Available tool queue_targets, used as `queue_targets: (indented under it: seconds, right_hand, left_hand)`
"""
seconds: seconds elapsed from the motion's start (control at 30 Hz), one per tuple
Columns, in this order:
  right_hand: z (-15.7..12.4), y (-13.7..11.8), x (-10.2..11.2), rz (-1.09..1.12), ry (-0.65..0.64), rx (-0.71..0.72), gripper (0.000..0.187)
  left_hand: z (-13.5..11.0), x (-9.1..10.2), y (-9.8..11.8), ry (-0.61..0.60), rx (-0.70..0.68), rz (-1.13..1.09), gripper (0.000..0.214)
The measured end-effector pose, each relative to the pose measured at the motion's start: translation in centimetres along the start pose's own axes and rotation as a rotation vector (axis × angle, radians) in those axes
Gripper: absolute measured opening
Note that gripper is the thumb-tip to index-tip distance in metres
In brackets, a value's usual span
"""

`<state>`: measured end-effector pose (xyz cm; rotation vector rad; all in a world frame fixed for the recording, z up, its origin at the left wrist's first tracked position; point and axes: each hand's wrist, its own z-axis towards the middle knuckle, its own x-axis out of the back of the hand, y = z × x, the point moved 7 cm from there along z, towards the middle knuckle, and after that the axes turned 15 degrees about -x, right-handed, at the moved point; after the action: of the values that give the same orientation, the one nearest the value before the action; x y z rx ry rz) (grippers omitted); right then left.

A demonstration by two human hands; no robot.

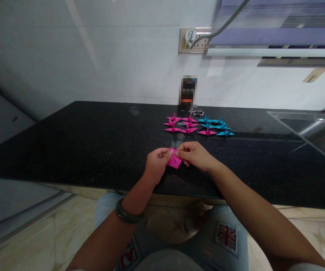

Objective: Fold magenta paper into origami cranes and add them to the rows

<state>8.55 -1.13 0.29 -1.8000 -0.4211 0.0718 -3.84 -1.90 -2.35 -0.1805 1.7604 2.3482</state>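
A small folded piece of pink origami paper (175, 162) is held just above the black countertop, near its front edge. My left hand (158, 162) pinches its left side, thumb on top. From the right, my right hand (194, 155) grips the upper right part between thumb and fingers. Creases meet near the middle of the paper, and its lower corner points toward me. Beyond my hands stand several finished paper cranes in rows: pink cranes (189, 130) mostly on the left and blue cranes (225, 133) on the right.
Behind the cranes a bead bracelet (198, 113) lies by a pixelated dark object (187, 94) against the wall. A sink (315, 130) is set into the black countertop (108, 139) at right. A grey cable (224, 26) hangs from the wall socket (200, 40).
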Motion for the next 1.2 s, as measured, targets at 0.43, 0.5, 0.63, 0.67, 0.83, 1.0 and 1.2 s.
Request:
queue_targets:
  seconds: [0.43, 0.5, 0.63, 0.67, 0.83, 1.0, 1.2]
  right_hand:
    - [-0.4, -0.2, 0.5, 0.157, 0.13, 0.085, 0.021]
    - [-0.5, -0.6, 0.7, 0.138, 0.169, 0.116, 0.023]
    - [-0.5, -0.7, 0.9, 0.118, 0.192, 0.12, 0.022]
    - [-0.4, -0.7, 0.9, 0.12, 0.193, 0.118, 0.021]
    - [-0.3, -0.4, 1.1, 0.144, 0.19, 0.117, 0.018]
    - [-0.4, -0.3, 1.1, 0.127, 0.203, 0.112, 0.017]
    - [-0.5, -0.4, 1.0, 0.101, 0.183, 0.115, 0.018]
  left_hand:
    - [-0.2, -0.5, 0.0, -0.061, 0.083, 0.011, 0.032]
    - [-0.3, -0.7, 0.2, -0.082, 0.074, 0.037, 0.032]
    - [-0.3, -0.9, 0.3, -0.11, 0.063, 0.081, 0.033]
    - [-0.3, -0.9, 0.3, -0.113, 0.063, 0.085, 0.033]
    - [-0.3, -0.9, 0.2, -0.122, 0.058, 0.094, 0.033]
    - [-0.3, -1.0, 0.1, -0.129, 0.053, 0.102, 0.032]
    - [-0.3, -1.0, 0.1, -0.136, 0.042, 0.108, 0.032]
